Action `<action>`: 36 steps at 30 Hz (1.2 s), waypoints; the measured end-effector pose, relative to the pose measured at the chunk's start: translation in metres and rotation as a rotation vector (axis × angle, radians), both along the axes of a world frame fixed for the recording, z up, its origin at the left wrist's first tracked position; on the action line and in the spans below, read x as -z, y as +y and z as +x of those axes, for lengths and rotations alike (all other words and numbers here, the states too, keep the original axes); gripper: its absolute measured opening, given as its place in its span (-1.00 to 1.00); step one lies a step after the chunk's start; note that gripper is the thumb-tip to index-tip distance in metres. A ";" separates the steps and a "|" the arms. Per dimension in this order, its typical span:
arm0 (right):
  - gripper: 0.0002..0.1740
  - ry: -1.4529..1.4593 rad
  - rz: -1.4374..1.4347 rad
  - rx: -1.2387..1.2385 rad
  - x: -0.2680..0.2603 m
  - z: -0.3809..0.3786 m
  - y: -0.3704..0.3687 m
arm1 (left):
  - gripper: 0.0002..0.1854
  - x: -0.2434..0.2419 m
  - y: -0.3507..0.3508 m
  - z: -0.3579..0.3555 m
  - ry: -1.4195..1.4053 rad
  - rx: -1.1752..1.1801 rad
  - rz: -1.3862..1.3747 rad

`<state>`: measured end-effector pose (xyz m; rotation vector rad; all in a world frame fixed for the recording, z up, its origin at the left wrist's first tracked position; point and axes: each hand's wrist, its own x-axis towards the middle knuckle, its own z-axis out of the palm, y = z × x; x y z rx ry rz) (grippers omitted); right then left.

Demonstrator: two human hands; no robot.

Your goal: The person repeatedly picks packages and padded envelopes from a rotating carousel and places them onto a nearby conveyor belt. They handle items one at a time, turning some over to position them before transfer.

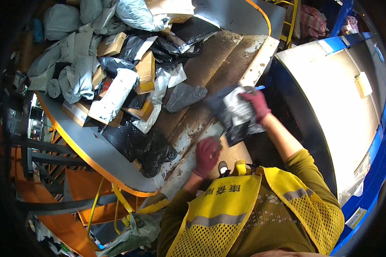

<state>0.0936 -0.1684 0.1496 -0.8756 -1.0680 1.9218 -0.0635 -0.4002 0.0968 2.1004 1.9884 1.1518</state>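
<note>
My right hand [256, 104], in a dark red glove, grips the upper edge of a dark plastic mailer bag [236, 112] with a pale, shiny patch on it. The bag hangs over the near edge of a worn metal sorting surface [212, 69]. My left hand [207, 156], gloved alike, is beside that edge, below and left of the bag and apart from it. Its fingers are blurred, and I see nothing held in them. A grey plastic parcel [185, 97] lies on the surface left of the bag.
Parcels heap up at the left, among them a white wrapped parcel [117, 93], a cardboard box [145, 72] and black bubble mailers [138, 144]. An orange-edged rim [83, 154] bounds the surface. At the right stands a bright, pale belt [325, 106] with a blue frame [366, 218].
</note>
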 end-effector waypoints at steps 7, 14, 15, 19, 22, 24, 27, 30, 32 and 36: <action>-0.48 0.140 0.161 0.850 0.045 0.268 0.110 | -0.40 0.030 0.125 -0.089 0.377 -0.581 -0.414; -0.50 -0.350 -0.029 1.438 0.100 0.510 0.058 | -0.62 0.055 0.184 -0.145 0.455 -0.546 -0.595; -0.50 -0.513 -0.009 1.463 0.094 0.515 0.057 | -0.65 0.054 0.186 -0.147 0.358 -0.514 -0.686; -0.51 -1.207 0.482 1.390 0.051 0.416 0.064 | -0.67 0.035 0.188 -0.130 0.068 -0.486 -0.430; -0.42 -0.509 0.177 0.773 0.019 0.260 0.029 | -0.59 0.004 0.181 -0.093 -0.522 -0.258 -0.089; -0.34 -0.608 0.566 0.330 -0.002 0.167 0.003 | -0.57 -0.020 0.173 -0.064 -1.008 -0.003 -0.049; -0.32 -0.078 0.281 -0.155 -0.016 0.069 -0.017 | -0.44 -0.043 0.160 -0.021 -1.649 0.547 -0.195; -0.64 0.129 0.138 0.006 -0.016 0.035 -0.031 | -0.42 -0.048 0.154 0.007 -1.692 0.512 -0.203; -0.73 -0.022 0.163 0.191 -0.013 0.030 -0.039 | -0.41 -0.041 0.150 0.020 -1.933 0.532 -0.240; -0.72 -0.130 0.402 0.076 -0.009 0.047 -0.052 | -0.34 -0.014 0.143 0.042 -1.621 0.103 -0.105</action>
